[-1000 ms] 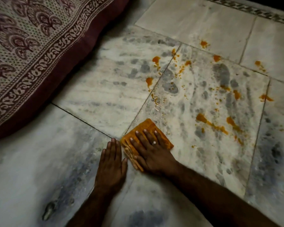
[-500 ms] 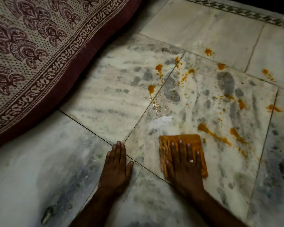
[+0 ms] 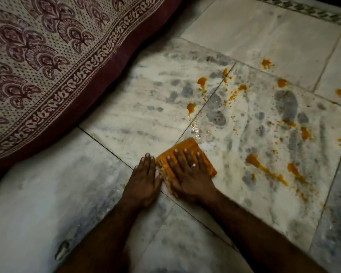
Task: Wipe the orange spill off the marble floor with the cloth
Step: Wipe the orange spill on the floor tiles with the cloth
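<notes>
Right hand [image 3: 191, 178] flat on folded orange cloth [image 3: 187, 150], fingers straight, pressing it onto marble floor [image 3: 126, 119] at frame centre. Left hand [image 3: 144, 178] flat on floor just left of cloth, thumb edge touching cloth's left edge. Orange spill [image 3: 264, 168] in blobs and streaks right of cloth, more spatter toward upper right. Patterned maroon-bordered fabric [image 3: 47, 62] fills upper left. Dark patterned floor border [image 3: 303, 8] along top right.

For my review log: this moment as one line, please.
phase: wiping | right hand: flat on cloth | left hand: flat on marble floor beside cloth | orange spill: mostly unwiped
</notes>
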